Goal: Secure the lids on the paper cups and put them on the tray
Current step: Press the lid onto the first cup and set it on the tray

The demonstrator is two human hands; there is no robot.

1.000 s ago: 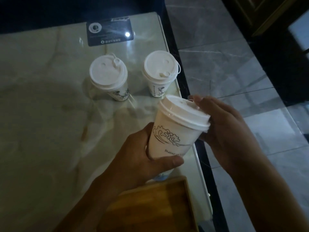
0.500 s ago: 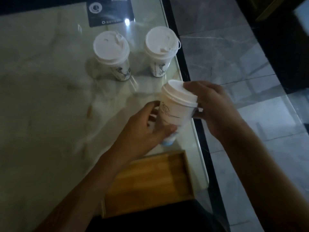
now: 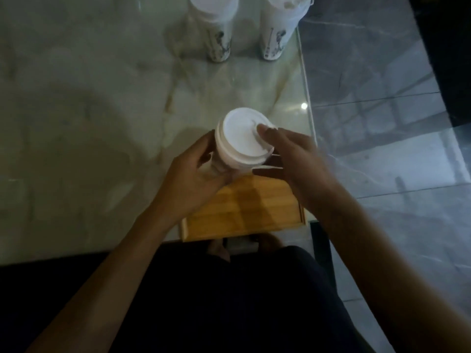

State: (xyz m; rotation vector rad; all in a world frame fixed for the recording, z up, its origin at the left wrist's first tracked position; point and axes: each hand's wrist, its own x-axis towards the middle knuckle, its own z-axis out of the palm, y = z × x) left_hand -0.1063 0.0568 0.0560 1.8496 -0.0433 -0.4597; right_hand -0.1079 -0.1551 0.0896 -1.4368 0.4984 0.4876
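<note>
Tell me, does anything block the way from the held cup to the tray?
Nothing visible does. The left hand holds the cup just above the tray's far edge, and the tray floor looks bare. The right hand touches the lid, not under the cup.

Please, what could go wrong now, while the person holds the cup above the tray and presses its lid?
1. The left hand grips only the lower wall of the cup; pressure from the right hand on the lid could crush the paper or tip it.
2. The tray sits at the corner of the table; a hard set-down might push it off.
3. Whether the lid is fully seated cannot be told, so it might pop off.
</note>
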